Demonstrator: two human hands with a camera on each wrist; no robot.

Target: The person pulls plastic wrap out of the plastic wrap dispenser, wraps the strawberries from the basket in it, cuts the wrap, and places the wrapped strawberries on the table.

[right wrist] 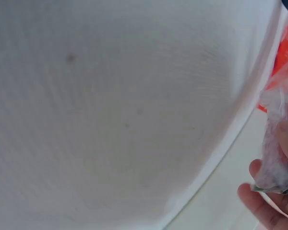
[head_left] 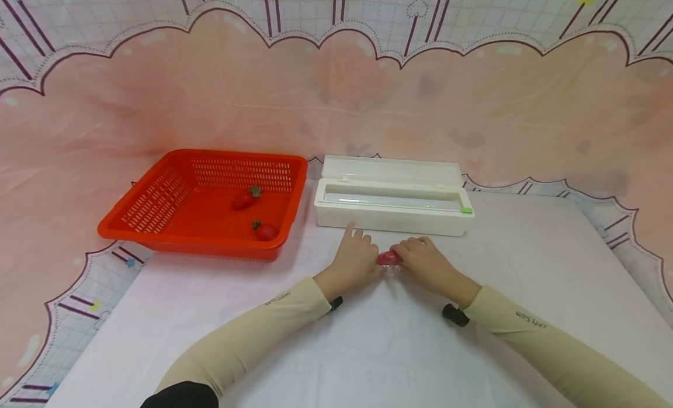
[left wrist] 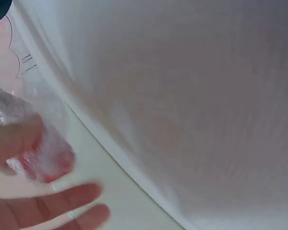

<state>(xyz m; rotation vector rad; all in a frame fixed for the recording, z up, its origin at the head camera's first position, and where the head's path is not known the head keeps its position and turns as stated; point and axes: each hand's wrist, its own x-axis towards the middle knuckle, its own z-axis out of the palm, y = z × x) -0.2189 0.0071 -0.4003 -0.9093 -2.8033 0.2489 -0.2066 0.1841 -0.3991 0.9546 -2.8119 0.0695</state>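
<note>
A red strawberry (head_left: pixel 388 258) wrapped in clear cling film is held between both hands above the white table. The left hand (head_left: pixel 353 259) pinches one side of it, its thumb pressed on the film in the left wrist view, other fingers stretched out. From the opposite side the right hand (head_left: pixel 425 263) grips the wrapped strawberry (right wrist: pixel 273 160), where green leaves show through near its fingertips. Loose film hangs beneath. Just beyond the hands stands a white cling film dispenser (head_left: pixel 394 221), its lid raised and a green slider (head_left: pixel 466 210) at its right end.
A red plastic basket (head_left: pixel 210 244) stands left of the dispenser. Two strawberries lie in it, one farther back (head_left: pixel 243 200) and one near the front right corner (head_left: pixel 266 231). A patterned pink cloth (head_left: pixel 336 104) covers the area behind the white sheet (head_left: pixel 552 268).
</note>
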